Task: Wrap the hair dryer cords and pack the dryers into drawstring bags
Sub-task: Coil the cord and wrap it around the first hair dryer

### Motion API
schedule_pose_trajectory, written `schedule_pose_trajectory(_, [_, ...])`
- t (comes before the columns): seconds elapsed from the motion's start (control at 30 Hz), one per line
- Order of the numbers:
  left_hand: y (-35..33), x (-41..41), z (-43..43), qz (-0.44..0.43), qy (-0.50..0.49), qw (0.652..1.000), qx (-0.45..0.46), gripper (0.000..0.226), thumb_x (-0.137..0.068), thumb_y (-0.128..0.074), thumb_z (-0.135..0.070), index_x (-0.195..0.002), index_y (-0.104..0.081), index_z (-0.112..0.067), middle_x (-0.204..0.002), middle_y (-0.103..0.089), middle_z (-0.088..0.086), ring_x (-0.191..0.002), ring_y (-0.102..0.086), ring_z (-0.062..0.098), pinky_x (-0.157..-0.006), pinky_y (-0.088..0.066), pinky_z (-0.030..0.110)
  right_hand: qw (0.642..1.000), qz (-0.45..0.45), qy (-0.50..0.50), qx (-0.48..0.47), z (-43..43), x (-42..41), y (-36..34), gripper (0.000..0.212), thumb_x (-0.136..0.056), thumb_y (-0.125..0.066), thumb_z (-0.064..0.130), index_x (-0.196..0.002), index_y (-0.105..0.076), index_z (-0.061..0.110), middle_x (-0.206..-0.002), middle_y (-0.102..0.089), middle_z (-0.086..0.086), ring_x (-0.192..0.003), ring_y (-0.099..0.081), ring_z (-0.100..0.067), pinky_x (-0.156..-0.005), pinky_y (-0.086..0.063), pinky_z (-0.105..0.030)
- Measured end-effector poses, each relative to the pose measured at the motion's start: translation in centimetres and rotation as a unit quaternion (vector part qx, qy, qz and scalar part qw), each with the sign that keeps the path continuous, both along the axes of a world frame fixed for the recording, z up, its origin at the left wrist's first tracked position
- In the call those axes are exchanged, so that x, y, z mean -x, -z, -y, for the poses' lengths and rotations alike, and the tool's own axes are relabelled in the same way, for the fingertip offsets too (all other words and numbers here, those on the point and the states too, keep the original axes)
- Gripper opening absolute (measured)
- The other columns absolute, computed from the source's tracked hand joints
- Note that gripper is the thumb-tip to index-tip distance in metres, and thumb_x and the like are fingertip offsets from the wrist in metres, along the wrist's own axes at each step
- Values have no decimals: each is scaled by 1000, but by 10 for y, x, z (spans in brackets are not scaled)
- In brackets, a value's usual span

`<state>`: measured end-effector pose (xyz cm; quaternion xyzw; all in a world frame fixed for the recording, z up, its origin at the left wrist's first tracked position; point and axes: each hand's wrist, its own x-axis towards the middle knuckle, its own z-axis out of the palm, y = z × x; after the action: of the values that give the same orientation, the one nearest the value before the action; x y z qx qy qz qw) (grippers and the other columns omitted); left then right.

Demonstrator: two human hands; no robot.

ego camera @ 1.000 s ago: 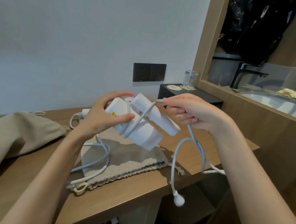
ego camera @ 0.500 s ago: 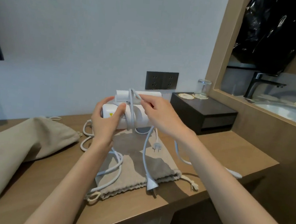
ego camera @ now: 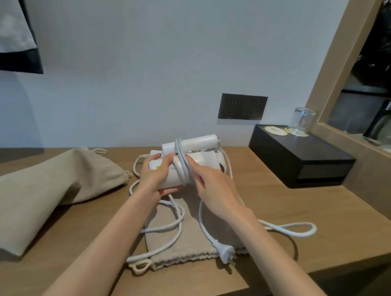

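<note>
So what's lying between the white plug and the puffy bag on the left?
In the head view, the flat drawstring bag lies there with loops of white cord on it, and the left forearm crosses above them.

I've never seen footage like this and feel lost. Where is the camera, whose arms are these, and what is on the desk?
No machine here: the camera sits on a person's head and looks down at their own bare arms. The left hand grips a white hair dryer just above a wooden desk. The right hand holds its cord against the dryer's body, where a few turns are already wound; the rest trails down to the plug. Under the dryer lies a flat beige drawstring bag; a fuller bag lies to the left. At the back right, a black box carries a glass, near a wall socket.
</note>
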<state>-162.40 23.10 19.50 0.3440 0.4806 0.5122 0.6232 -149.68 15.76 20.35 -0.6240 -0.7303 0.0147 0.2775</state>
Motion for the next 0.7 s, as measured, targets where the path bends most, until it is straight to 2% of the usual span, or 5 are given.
schedule_pose_trajectory(0.23, [-7, 8, 4, -83, 90, 993, 1, 22, -87, -65, -44, -102, -61, -29, -114, -60, 11, -95, -62, 29, -50, -57, 37, 998, 23, 3, -66, 15, -16, 0, 38, -102, -44, 23, -139, -52, 27, -98, -69, 2, -84, -61, -17, -63, -50, -33])
schedule_pose_trajectory(0.37, [-4, 3, 13, -231, 104, 965, -72, 43, -88, -59, -52, -125, -55, -31, -124, -52, 2, -101, -56, 25, -59, -61, 42, 999, 3, 25, -42, 23, -27, 17, 39, -102, -44, 27, -141, -49, 29, -111, -68, 5, -96, -63, -17, -65, -52, -34])
schedule_pose_trajectory(0.43, [-4, 3, 17, -392, 78, 904, -152, 47, -92, -45, -57, -133, -48, -34, -121, -55, 2, -96, -58, 26, -73, -58, 43, 999, 1, 32, -39, 24, -29, 22, 40, -102, -44, 27, -142, -47, 29, -109, -67, 6, -95, -62, -15, -68, -54, -39])
schedule_pose_trajectory(0.53, [0, 3, 20, -618, -45, 727, -295, 43, -99, -33, -49, -138, -44, -35, -121, -64, 2, -104, -61, 31, -74, -44, 35, 999, 19, 27, -40, 24, -27, 25, 43, -102, -43, 27, -145, -42, 30, -111, -67, 5, -95, -61, -15, -71, -55, -37])
schedule_pose_trajectory(0.7, [12, -4, 11, -556, 55, 635, -534, 35, -98, -38, -24, -127, -58, -25, -130, -59, -2, -124, -53, 22, -111, -29, 51, 999, 5, 2, -48, 26, -20, 23, 37, -102, -44, 24, -139, -49, 24, -114, -67, -3, -98, -63, -23, -77, -55, -43])
